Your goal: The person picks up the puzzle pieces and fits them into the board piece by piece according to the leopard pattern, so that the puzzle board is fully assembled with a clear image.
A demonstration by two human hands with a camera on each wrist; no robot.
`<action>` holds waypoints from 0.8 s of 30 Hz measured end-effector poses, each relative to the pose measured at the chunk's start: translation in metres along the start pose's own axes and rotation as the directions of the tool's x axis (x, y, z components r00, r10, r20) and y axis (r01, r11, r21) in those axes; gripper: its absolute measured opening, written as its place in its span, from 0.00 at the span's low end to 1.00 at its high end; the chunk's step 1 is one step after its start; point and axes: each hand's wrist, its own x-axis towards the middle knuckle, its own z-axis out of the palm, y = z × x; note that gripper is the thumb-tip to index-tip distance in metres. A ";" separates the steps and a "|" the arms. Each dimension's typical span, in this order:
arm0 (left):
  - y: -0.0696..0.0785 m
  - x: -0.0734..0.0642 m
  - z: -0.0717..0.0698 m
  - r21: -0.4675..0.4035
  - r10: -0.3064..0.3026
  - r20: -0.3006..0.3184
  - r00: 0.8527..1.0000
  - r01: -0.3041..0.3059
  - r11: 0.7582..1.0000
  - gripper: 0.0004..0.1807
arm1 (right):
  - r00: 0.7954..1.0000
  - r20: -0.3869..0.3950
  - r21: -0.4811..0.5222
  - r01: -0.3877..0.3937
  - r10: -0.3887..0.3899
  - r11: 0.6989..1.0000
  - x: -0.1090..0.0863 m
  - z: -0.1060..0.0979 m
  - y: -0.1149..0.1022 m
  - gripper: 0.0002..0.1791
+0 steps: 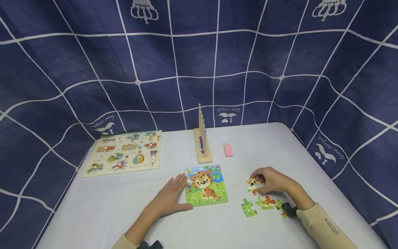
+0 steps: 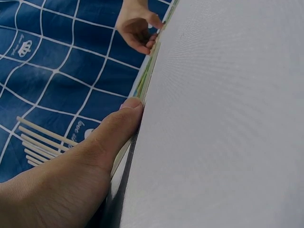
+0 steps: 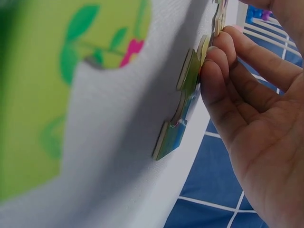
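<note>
My left hand (image 1: 170,197) lies spread on the table, with its fingertips and thumb at the left edge and lower left corner of a square leopard-picture puzzle board (image 1: 196,193). In the left wrist view the thumb (image 2: 126,111) meets the board's thin edge. Over on the right, my right hand (image 1: 271,180) curls its thumb and fingers round a leopard-face puzzle piece (image 1: 252,184). Its curled fingertips (image 3: 213,71) are right at the loose pieces in the right wrist view. Closer to me lie a green puzzle piece (image 1: 248,208) and a spotted-body piece (image 1: 266,202).
Another green piece (image 1: 281,207) is partly hidden by the right wrist. Behind the board stand a wooden peg stand (image 1: 204,159) with purple and blue beads and a pink block (image 1: 228,150). A vehicle peg puzzle (image 1: 124,155) lies at the back left. A dark blue curtain (image 1: 199,58) hangs behind the table.
</note>
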 end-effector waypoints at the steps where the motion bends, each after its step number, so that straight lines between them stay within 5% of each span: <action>1: 0.000 0.000 0.000 0.000 0.000 0.001 1.000 0.000 1.000 0.62 | 1.000 0.000 0.004 0.001 -0.001 1.000 0.000 0.000 0.000 0.26; 24: -0.002 0.001 0.003 -0.002 -0.007 0.003 1.000 0.007 1.000 0.63 | 1.000 -0.028 0.001 -0.003 0.003 1.000 0.005 -0.002 -0.008 0.24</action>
